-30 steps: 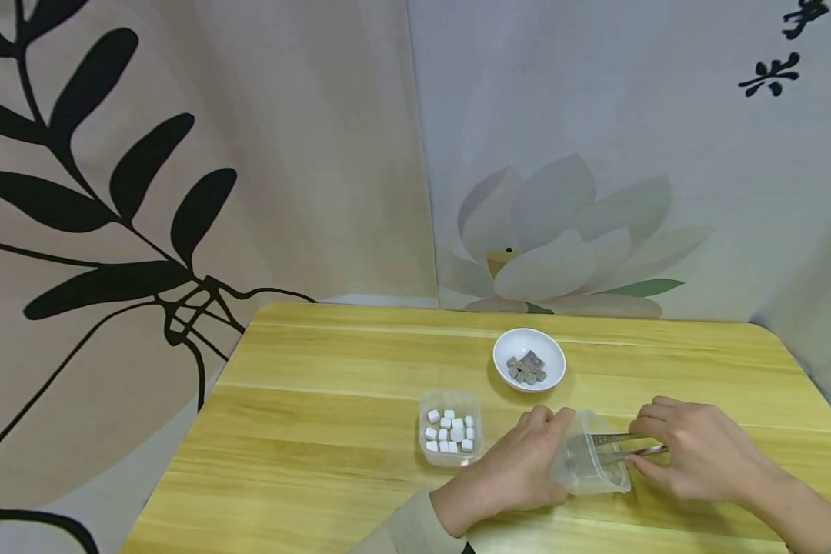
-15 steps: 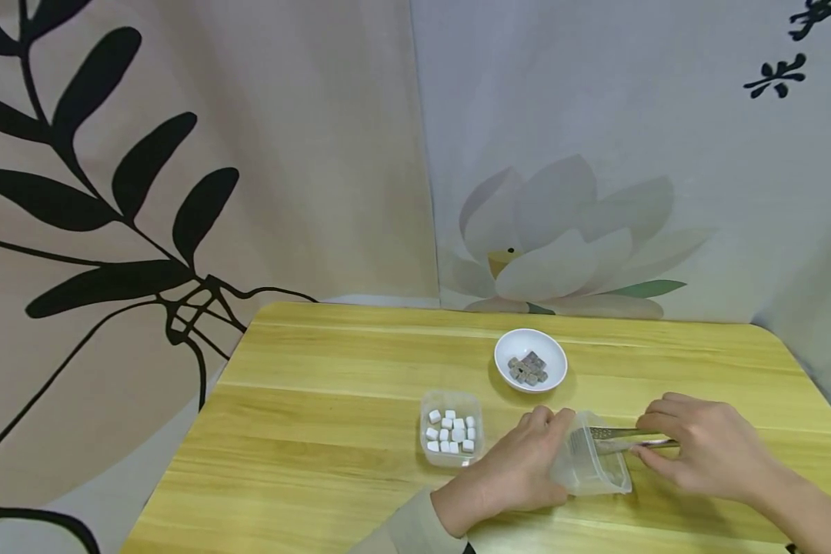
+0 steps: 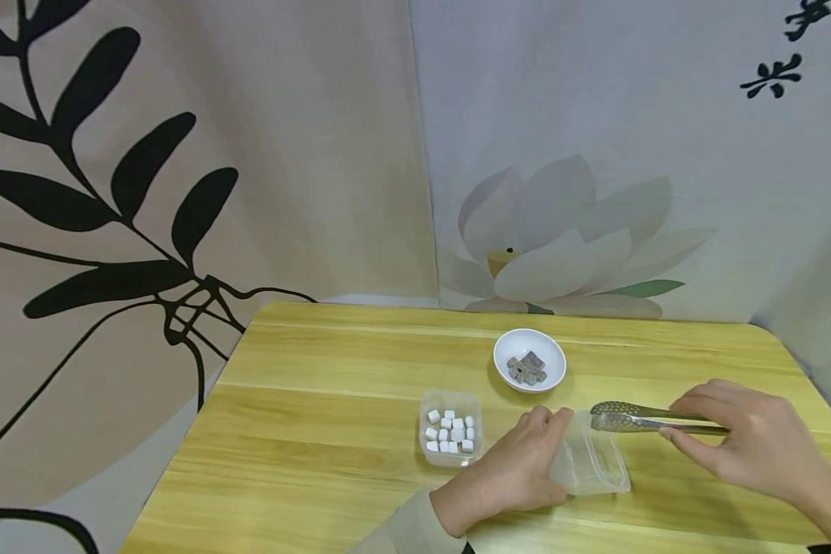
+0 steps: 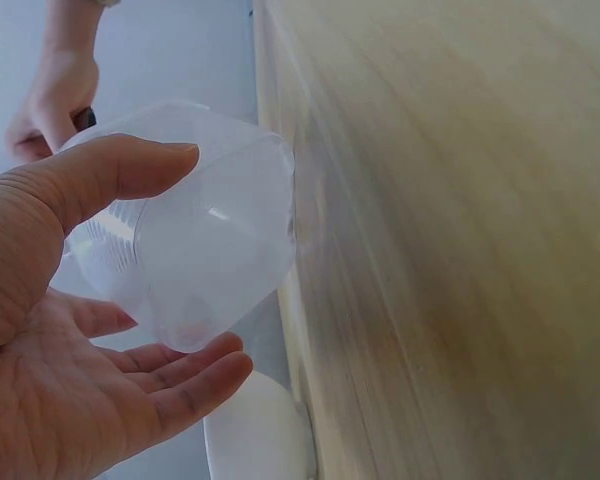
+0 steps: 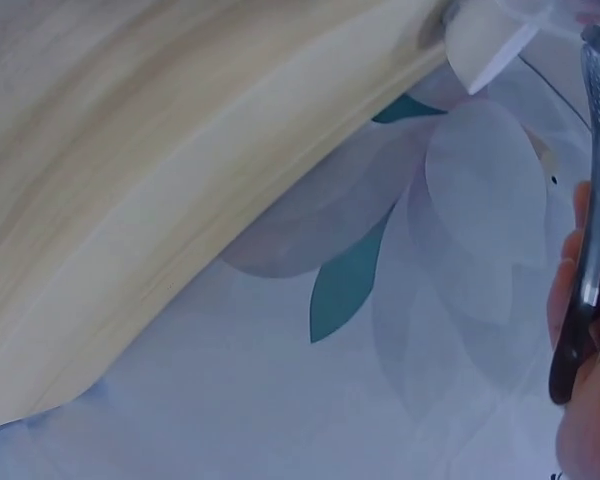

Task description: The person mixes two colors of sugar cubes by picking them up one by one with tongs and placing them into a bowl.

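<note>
My left hand (image 3: 519, 465) grips a clear plastic container (image 3: 592, 462), tipped on its side with its mouth to the right. In the left wrist view, the thumb lies over one side of the container (image 4: 220, 230) and the fingers are along the other. My right hand (image 3: 755, 438) holds metal tongs (image 3: 654, 419), whose perforated tips overlap the container's upper rim in the head view. A small grey cube (image 5: 595, 40) shows at the tongs' tip in the right wrist view.
Behind the hands stands a white bowl (image 3: 502, 362) with several grey-brown cubes (image 3: 528, 369). Left of my left hand is a clear tub (image 3: 448, 459) of white cubes (image 3: 457, 434). Everything stands on a wooden table (image 3: 305, 431), with a printed curtain (image 3: 318, 154) behind.
My right hand has drawn the tongs out of the tipped container, up and to the right. The left hand and the container have stayed in place.
</note>
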`<control>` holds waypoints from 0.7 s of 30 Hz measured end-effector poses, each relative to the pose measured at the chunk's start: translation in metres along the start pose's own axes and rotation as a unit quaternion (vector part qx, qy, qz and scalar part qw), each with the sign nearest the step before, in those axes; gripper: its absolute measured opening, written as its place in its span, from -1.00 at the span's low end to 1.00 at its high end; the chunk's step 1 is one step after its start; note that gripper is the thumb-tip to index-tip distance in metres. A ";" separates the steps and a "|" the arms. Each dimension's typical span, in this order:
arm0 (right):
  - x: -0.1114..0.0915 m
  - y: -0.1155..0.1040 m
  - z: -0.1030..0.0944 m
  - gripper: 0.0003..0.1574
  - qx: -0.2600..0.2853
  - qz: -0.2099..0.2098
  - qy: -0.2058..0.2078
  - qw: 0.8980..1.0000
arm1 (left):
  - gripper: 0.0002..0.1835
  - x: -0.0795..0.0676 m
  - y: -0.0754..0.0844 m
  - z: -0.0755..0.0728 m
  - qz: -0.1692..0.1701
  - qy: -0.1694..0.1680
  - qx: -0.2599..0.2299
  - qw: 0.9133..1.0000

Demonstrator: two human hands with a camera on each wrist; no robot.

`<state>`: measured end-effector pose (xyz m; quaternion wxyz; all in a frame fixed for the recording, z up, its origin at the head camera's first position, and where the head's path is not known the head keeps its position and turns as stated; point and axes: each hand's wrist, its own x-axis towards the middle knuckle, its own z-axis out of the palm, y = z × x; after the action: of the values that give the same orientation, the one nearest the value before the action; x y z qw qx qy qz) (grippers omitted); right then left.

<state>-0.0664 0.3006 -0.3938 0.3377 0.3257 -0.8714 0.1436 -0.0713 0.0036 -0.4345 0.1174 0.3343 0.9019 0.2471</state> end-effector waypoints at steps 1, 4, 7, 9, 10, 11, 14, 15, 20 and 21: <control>0.001 0.000 -0.001 -0.28 -0.001 0.001 0.005 1.000 | 0.07 0.000 0.000 0.000 -0.001 0.000 0.000 1.000; 0.006 0.002 -0.002 -0.25 -0.001 0.006 0.014 1.000 | 0.08 -0.001 -0.001 0.000 -0.001 -0.001 -0.002 1.000; 0.011 0.004 -0.001 -0.25 -0.002 0.011 0.020 1.000 | 0.08 -0.002 -0.001 -0.001 0.000 0.001 -0.002 1.000; 0.014 0.006 0.002 -0.26 -0.003 0.017 0.023 1.000 | 0.09 -0.003 -0.001 -0.001 -0.001 0.001 -0.004 1.000; 0.016 0.007 0.004 -0.25 -0.006 0.020 0.023 1.000 | 0.10 -0.003 -0.001 -0.001 -0.001 0.001 -0.004 1.000; 0.019 0.008 0.007 -0.25 -0.008 0.024 0.022 0.999 | 0.10 -0.003 -0.001 -0.002 -0.003 0.001 -0.004 1.000; 0.026 0.010 0.015 -0.24 -0.009 0.037 0.016 0.999 | 0.12 -0.003 -0.001 -0.001 -0.006 0.000 -0.001 1.000; 0.028 0.011 0.018 -0.23 -0.009 0.041 0.014 0.999 | 0.12 -0.003 -0.001 -0.001 -0.007 0.001 0.001 1.000; 0.040 0.013 0.031 -0.20 -0.005 0.048 0.016 0.999 | 0.09 -0.001 0.002 0.001 0.003 0.000 0.012 1.000; 0.041 0.014 0.033 -0.19 -0.005 0.049 0.017 0.999 | 0.08 0.000 0.003 0.001 0.006 0.000 0.015 1.000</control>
<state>-0.1151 0.2760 -0.3899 0.3466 0.2785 -0.8811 0.1611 -0.0692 0.0059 -0.4340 0.1109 0.3414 0.9035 0.2341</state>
